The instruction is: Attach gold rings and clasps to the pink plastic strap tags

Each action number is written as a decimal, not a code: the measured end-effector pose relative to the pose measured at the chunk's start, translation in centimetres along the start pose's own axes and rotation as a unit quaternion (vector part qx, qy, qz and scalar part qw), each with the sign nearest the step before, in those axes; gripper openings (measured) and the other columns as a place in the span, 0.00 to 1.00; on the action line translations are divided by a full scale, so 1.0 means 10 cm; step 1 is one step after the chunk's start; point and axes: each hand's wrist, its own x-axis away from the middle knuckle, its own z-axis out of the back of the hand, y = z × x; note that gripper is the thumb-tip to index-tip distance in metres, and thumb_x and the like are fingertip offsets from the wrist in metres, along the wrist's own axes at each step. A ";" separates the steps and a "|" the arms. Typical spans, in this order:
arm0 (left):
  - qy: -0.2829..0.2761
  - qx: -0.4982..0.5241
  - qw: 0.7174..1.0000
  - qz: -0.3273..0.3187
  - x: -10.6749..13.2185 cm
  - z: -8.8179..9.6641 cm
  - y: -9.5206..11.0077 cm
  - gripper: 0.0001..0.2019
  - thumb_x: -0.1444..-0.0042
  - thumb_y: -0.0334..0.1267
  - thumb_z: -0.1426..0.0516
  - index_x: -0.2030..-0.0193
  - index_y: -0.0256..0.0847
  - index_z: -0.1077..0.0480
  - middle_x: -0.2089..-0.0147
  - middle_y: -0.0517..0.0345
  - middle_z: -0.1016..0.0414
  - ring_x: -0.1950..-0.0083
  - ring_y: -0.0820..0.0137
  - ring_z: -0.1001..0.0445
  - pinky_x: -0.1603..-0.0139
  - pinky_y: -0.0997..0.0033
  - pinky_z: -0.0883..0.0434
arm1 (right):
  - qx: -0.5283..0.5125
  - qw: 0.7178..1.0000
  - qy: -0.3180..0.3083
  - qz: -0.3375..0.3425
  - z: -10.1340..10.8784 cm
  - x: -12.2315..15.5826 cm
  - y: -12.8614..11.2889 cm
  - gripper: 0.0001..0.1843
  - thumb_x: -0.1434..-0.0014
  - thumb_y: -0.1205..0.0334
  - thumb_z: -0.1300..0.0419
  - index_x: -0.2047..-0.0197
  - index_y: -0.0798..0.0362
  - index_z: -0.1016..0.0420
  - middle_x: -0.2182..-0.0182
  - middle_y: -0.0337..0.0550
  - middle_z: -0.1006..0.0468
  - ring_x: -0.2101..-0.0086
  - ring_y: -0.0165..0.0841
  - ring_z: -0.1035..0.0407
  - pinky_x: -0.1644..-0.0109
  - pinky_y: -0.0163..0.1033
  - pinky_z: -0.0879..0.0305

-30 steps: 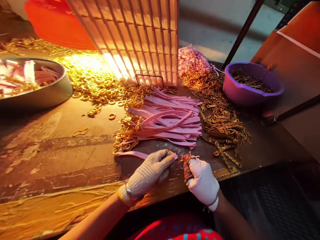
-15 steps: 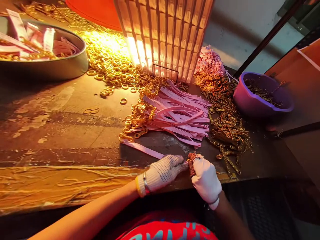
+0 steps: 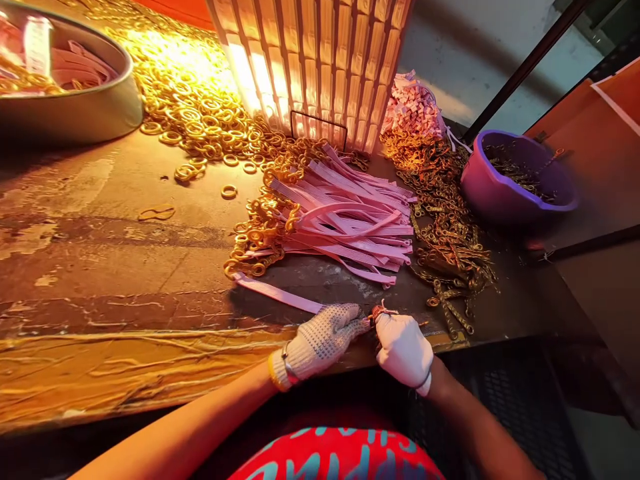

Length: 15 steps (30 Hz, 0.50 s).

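Observation:
My left hand (image 3: 330, 339), in a dotted knit glove, is closed on a pink strap (image 3: 280, 294) near the table's front edge. The strap runs out to the left and ends at gold rings. Close against it, my right hand (image 3: 404, 348) in a white glove is closed around a reddish-brown wrapped object (image 3: 379, 312), mostly hidden by the fingers. The fingertips of both hands nearly meet where the strap's end lies. Just beyond them is a pile of pink straps (image 3: 350, 220) with gold rings and clasps (image 3: 260, 230) at their left ends.
A round tin (image 3: 100, 113) holding straps stands at the left. Loose gold rings (image 3: 200, 120) lie beside a slatted, brightly lit panel (image 3: 310, 73). To the right are a heap of metal clasps (image 3: 445, 220), pink pieces (image 3: 410, 107) and a purple bowl (image 3: 510, 190).
The view has shifted slightly, so the table's things sit further left. My right hand has turned a little over the wrapped object, covering more of it. The left hand keeps its hold.

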 end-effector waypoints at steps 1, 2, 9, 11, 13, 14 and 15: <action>-0.001 0.000 1.000 -0.005 -0.01 0.01 -0.01 0.14 0.41 0.50 0.44 0.70 0.43 0.28 0.69 0.58 0.24 0.66 0.66 0.30 0.59 0.71 0.33 | 0.008 1.000 -0.001 0.011 -0.02 0.00 0.00 0.16 0.54 0.73 0.47 0.61 0.57 0.26 0.68 0.51 0.20 0.66 0.40 0.25 0.63 0.39 0.32; -0.004 -0.003 1.000 -0.008 -0.01 0.01 -0.02 0.14 0.41 0.50 0.44 0.70 0.44 0.27 0.68 0.57 0.24 0.65 0.66 0.29 0.58 0.70 0.32 | 0.015 1.000 -0.001 0.019 -0.05 -0.01 0.00 0.16 0.54 0.73 0.47 0.61 0.57 0.26 0.67 0.52 0.20 0.66 0.40 0.25 0.63 0.39 0.32; -0.039 -0.065 0.997 0.011 -0.08 -0.02 -0.07 0.10 0.42 0.45 0.45 0.69 0.45 0.26 0.66 0.56 0.21 0.63 0.62 0.25 0.53 0.65 0.31 | 0.016 0.999 -0.008 -0.035 -0.15 0.09 -0.13 0.14 0.49 0.76 0.46 0.60 0.56 0.27 0.69 0.49 0.22 0.68 0.39 0.27 0.65 0.39 0.34; -0.030 -0.058 0.998 0.009 -0.10 -0.02 -0.06 0.09 0.43 0.44 0.44 0.66 0.45 0.24 0.62 0.54 0.20 0.59 0.60 0.24 0.50 0.62 0.31 | 0.017 0.996 0.043 -0.080 -0.13 0.20 -0.10 0.12 0.46 0.76 0.44 0.60 0.55 0.27 0.66 0.50 0.22 0.67 0.39 0.28 0.63 0.40 0.33; 0.016 0.006 1.000 0.022 -0.09 0.00 -0.03 0.10 0.44 0.45 0.43 0.61 0.44 0.24 0.57 0.53 0.20 0.54 0.58 0.25 0.48 0.61 0.31 | 0.012 0.981 0.151 -0.118 -0.07 0.30 0.03 0.09 0.41 0.69 0.41 0.56 0.54 0.25 0.60 0.52 0.23 0.61 0.40 0.29 0.59 0.41 0.32; 0.039 0.049 0.997 0.035 -0.09 0.02 -0.01 0.12 0.44 0.47 0.42 0.60 0.44 0.24 0.57 0.52 0.21 0.54 0.58 0.25 0.49 0.62 0.30 | 0.012 0.967 0.213 -0.140 -0.05 0.34 0.13 0.10 0.38 0.65 0.41 0.53 0.54 0.25 0.58 0.53 0.24 0.59 0.41 0.29 0.57 0.42 0.31; 0.053 0.089 0.993 0.053 -0.08 0.04 0.01 0.14 0.43 0.49 0.43 0.58 0.43 0.24 0.58 0.52 0.21 0.56 0.59 0.25 0.53 0.64 0.29 | 0.019 0.948 0.268 -0.168 -0.02 0.36 0.25 0.12 0.36 0.61 0.41 0.51 0.55 0.25 0.57 0.54 0.24 0.57 0.41 0.30 0.56 0.43 0.31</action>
